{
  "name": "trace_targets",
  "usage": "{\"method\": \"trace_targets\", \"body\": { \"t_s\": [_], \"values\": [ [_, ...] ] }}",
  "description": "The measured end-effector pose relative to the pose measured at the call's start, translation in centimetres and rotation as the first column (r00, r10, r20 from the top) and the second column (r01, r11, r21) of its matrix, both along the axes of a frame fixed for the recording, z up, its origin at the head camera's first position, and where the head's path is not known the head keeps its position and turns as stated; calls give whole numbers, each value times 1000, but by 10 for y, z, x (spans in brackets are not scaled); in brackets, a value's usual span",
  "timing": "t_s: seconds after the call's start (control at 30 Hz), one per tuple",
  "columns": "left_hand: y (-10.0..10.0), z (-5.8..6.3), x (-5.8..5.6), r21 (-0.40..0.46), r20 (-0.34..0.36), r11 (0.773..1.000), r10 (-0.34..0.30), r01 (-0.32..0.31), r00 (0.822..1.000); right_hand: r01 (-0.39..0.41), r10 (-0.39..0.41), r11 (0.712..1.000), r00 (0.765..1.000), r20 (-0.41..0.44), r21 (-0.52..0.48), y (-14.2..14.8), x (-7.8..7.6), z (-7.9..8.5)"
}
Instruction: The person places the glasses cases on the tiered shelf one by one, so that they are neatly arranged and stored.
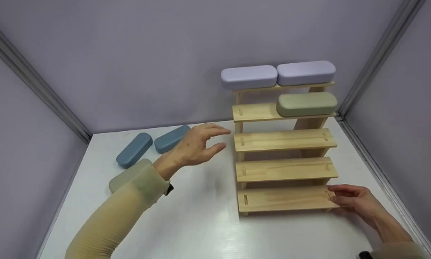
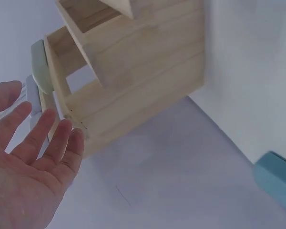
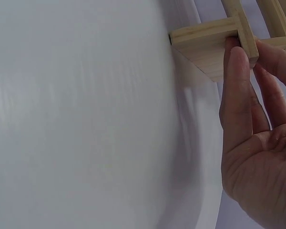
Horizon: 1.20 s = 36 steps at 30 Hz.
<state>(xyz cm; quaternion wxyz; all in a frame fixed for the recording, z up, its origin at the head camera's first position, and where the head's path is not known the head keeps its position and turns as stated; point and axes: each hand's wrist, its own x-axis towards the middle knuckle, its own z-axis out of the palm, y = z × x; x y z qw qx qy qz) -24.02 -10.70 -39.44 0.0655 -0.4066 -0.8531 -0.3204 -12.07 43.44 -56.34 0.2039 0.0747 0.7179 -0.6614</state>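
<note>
A wooden stepped rack (image 1: 285, 141) with several shelves stands right of the middle in the head view. My right hand (image 1: 362, 203) pinches the right end of its lowest shelf; in the right wrist view, thumb and fingers (image 3: 237, 86) lie on either side of the board. Left of the rack my left hand (image 1: 197, 144) hangs in the air, fingers extended and holding nothing. On the top shelf sit two lavender oblong cases, a left one (image 1: 249, 77) and a right one (image 1: 306, 73). A green case (image 1: 307, 104) rests on the right half of the shelf below.
Two blue cases, one (image 1: 134, 150) farther left and one (image 1: 170, 139) partly behind my left hand, lie on the white table (image 1: 186, 223). A second green case (image 1: 127, 176) is partly covered by my left sleeve. Grey walls (image 1: 147, 64) enclose the back and sides.
</note>
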Motion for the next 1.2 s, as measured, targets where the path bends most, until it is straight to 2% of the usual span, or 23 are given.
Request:
{"method": "trace_targets", "body": {
  "t_s": [0.3,0.47,0.73,0.87,1.0,1.2],
  "values": [
    [-49,-14,23,-60,69,993,106,-102,992,-12,12,1000,1000,-9,-17,-1,0,1],
    [-75,-31,31,-114,96,977,189,-178,977,-7,6,1000,1000,-15,-16,0,0,2],
    [-115,-63,38,-182,135,928,351,-325,927,-29,27,998,999,-41,-52,1,1,1],
    [-131,-79,40,-194,128,910,393,-365,911,-38,34,997,998,-59,-65,4,3,-1],
    [-147,-91,43,-222,149,891,433,-397,889,-32,29,998,997,-66,-57,4,3,-1],
    [-174,-105,50,-258,197,856,501,-448,843,-26,23,999,997,-69,-43,3,3,-2]
  ]
}}
